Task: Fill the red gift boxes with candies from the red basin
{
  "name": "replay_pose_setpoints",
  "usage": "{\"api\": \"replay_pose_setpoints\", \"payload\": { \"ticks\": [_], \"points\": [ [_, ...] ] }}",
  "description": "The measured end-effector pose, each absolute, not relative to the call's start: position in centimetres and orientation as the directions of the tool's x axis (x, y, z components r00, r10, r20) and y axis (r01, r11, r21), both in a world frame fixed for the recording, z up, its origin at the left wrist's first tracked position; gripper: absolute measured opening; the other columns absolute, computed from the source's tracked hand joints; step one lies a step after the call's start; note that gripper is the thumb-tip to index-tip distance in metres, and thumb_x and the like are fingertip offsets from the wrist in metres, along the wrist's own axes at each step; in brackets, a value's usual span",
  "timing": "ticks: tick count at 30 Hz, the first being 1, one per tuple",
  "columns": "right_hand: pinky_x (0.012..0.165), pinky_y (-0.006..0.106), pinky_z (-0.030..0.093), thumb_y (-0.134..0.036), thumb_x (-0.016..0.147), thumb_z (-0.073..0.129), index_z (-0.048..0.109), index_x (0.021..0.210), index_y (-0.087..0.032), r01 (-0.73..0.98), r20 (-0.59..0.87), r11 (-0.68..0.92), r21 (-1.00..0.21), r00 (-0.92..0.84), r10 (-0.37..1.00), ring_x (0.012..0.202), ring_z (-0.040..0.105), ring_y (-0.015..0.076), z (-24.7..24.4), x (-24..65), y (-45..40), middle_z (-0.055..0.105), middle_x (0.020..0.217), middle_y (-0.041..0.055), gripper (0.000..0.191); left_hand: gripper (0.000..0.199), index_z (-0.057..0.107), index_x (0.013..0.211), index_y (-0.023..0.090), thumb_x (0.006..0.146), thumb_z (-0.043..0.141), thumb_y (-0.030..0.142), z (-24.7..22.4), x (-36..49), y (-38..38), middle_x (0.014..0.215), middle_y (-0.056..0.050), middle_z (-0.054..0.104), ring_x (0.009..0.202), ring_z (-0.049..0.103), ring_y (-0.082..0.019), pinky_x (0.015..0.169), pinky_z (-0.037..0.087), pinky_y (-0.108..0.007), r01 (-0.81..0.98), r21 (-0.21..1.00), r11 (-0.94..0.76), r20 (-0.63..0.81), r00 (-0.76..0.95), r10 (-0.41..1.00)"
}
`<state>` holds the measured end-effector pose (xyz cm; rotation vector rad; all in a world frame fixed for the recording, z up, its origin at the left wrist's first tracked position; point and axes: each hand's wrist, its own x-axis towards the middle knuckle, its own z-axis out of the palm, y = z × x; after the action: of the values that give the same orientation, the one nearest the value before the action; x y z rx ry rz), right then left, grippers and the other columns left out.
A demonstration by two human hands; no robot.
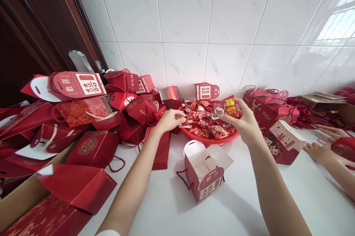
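Observation:
A round red basin (210,140) holds a heap of small red-wrapped candies (201,112). My left hand (171,120) is at the basin's left rim, its fingertips pinched together; what lies between them is too small to make out. My right hand (244,123) grips a larger red packet (226,108) with gold and white print, held over the right part of the heap. In front of the basin an open red gift box (203,178) stands upright on the white table, flaps up, with dark red cords at its sides. The visible part of its inside is white.
Red gift boxes (94,149) are piled on the left, some in a cardboard carton (24,191). More boxes (263,112) stand to the right. Another person's hands (321,153) are at the right edge, by a red box (344,151). A tiled wall (185,62) closes the back.

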<state>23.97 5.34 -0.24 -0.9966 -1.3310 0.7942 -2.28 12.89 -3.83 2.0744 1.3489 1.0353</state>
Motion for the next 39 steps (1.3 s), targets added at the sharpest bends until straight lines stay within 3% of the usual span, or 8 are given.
{"api": "replay_pose_setpoints", "payload": {
  "ticks": [5,12,17,24,28,31,34,39],
  "points": [
    [0.076,0.041,0.062,-0.036,0.06,0.087,0.058,0.109,-0.027,0.073,0.397,0.391,-0.917,0.085,0.914,0.088,0.074,0.029,-0.1,23.7,5.3,0.076,0.096,0.0028,0.058,0.015,0.078,0.078,0.023,0.067,0.076,0.033,-4.4,-0.8,12.5,0.077,-0.001,0.078,0.078,0.074,-0.024,0.074,0.058,-0.031,0.624,0.65,-0.433,0.295,0.318,0.901],
    [0.076,0.042,0.063,-0.035,0.058,0.088,0.055,0.111,-0.028,0.061,0.375,0.372,-0.926,0.063,0.925,0.088,0.075,0.0297,-0.1,23.6,5.3,0.077,0.093,0.002,0.062,0.04,0.077,0.106,0.022,0.066,0.077,0.028,-4.7,0.3,12.2,0.105,-0.004,0.078,0.092,0.074,-0.026,0.084,0.058,-0.034,0.66,0.625,-0.416,0.3,0.288,0.909],
    [0.074,0.042,0.063,-0.035,0.058,0.087,0.055,0.112,-0.027,0.061,0.366,0.363,-0.93,0.063,0.928,0.084,0.076,0.0294,-0.2,23.7,5.3,0.077,0.09,0.0017,0.063,0.03,0.077,0.1,0.021,0.076,0.069,0.037,-4.9,0.4,12.3,0.098,-0.005,0.078,0.088,0.073,-0.025,0.083,0.058,-0.034,0.624,0.657,-0.424,0.301,0.299,0.906],
    [0.075,0.042,0.063,-0.037,0.06,0.086,0.054,0.116,-0.026,0.094,0.366,0.361,-0.928,0.041,0.93,0.086,0.076,0.0289,-0.1,23.8,5.1,0.077,0.093,0.0026,0.066,0.042,0.076,0.108,0.017,0.067,0.078,0.028,-5.0,0.5,12.5,0.094,-0.004,0.074,0.086,0.069,-0.022,0.082,0.055,-0.032,0.629,0.66,-0.411,0.235,0.347,0.908],
    [0.08,0.044,0.063,-0.039,0.061,0.086,0.053,0.118,-0.025,0.121,0.377,0.37,-0.921,0.038,0.925,0.092,0.075,0.0297,-0.1,24.0,5.1,0.077,0.099,0.004,0.067,0.039,0.077,0.104,0.017,0.065,0.077,0.019,-4.6,0.7,12.0,0.094,-0.003,0.074,0.087,0.069,-0.021,0.083,0.055,-0.031,0.612,0.67,-0.421,0.251,0.347,0.904],
    [0.083,0.044,0.063,-0.039,0.06,0.087,0.054,0.118,-0.025,0.124,0.382,0.375,-0.919,0.039,0.923,0.096,0.074,0.03,0.0,24.1,5.1,0.076,0.104,0.0052,0.068,0.034,0.077,0.102,0.016,0.068,0.075,0.017,-4.1,0.9,11.7,0.099,-0.005,0.076,0.09,0.07,-0.021,0.086,0.055,-0.032,0.556,0.726,-0.405,0.279,0.301,0.912],
    [0.082,0.043,0.063,-0.039,0.06,0.087,0.055,0.117,-0.024,0.113,0.373,0.368,-0.923,0.024,0.927,0.095,0.075,0.0298,0.1,24.2,4.9,0.077,0.102,0.005,0.067,0.037,0.076,0.107,0.013,0.072,0.077,0.026,-3.4,1.0,11.4,0.111,-0.009,0.076,0.098,0.071,-0.024,0.09,0.055,-0.034,0.413,0.812,-0.413,0.308,0.298,0.903],
    [0.078,0.042,0.063,-0.039,0.062,0.087,0.057,0.115,-0.025,0.113,0.358,0.361,-0.926,-0.05,0.933,0.092,0.075,0.0292,0.7,24.5,4.4,0.077,0.1,0.0043,0.062,0.049,0.073,0.116,0.013,0.074,0.079,0.037,-1.8,0.4,9.7,0.112,-0.011,0.076,0.099,0.071,-0.026,0.086,0.056,-0.035,0.23,0.892,-0.389,0.216,0.538,0.815]
  ]
}}
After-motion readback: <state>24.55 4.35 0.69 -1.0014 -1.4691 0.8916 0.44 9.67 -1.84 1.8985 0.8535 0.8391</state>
